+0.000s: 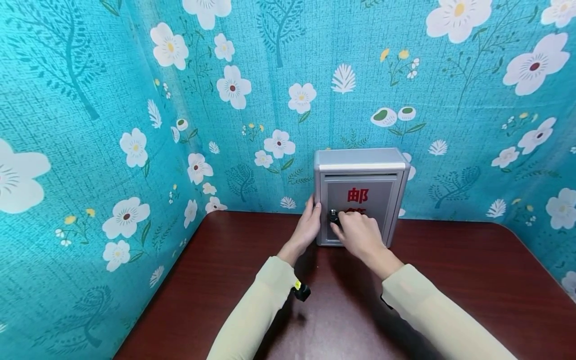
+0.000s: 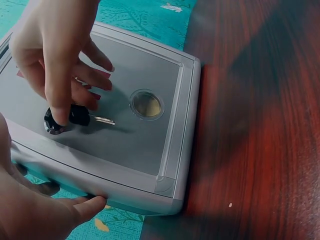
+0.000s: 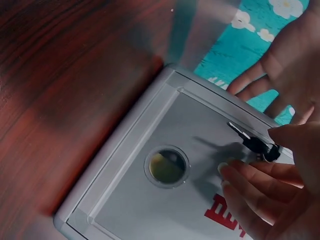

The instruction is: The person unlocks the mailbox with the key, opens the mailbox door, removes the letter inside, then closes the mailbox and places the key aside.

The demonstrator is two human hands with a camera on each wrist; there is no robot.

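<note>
Pale sleeves [image 1: 254,312] foremost; right hand [image 1: 360,232], nearer, pinches black-headed key [image 2: 80,115], blade toward mailbox [image 1: 379,196] base; left hand [image 1: 307,222], fingers extended, touches its side.

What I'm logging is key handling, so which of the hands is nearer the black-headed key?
Right. The right hand is up against the black-headed key; the left hand is farther off, against the side of the grey box.

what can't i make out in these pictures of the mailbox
Head view: most of the lower red character, behind the right hand.
Left wrist view: what the black-headed key is attached to, covered by the right hand.
Left wrist view: part of the left hand, cut off by the edge.
Wrist views: what lies behind the round window, too dim.
</note>
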